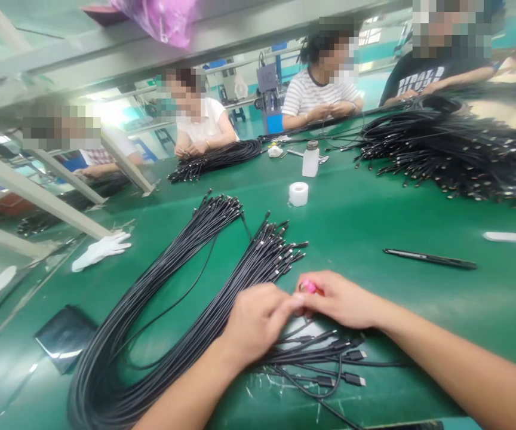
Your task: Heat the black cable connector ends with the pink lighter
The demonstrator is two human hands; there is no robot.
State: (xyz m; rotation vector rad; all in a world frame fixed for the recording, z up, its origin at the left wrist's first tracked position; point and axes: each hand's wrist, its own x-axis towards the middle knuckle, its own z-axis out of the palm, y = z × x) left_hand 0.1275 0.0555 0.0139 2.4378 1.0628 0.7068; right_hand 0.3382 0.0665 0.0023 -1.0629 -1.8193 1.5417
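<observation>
Hands (pixel 255 319) together at small pink item (pixel 310 287), black cables (pixel 224 295) alongside

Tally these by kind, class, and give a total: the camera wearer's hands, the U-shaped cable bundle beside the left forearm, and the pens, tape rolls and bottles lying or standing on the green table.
Wearer's hands: 2 (left hand, right hand)
U-shaped black cable bundle: 1
Black pen: 1
White tape roll: 1
White bottle: 1
Total: 6
</observation>
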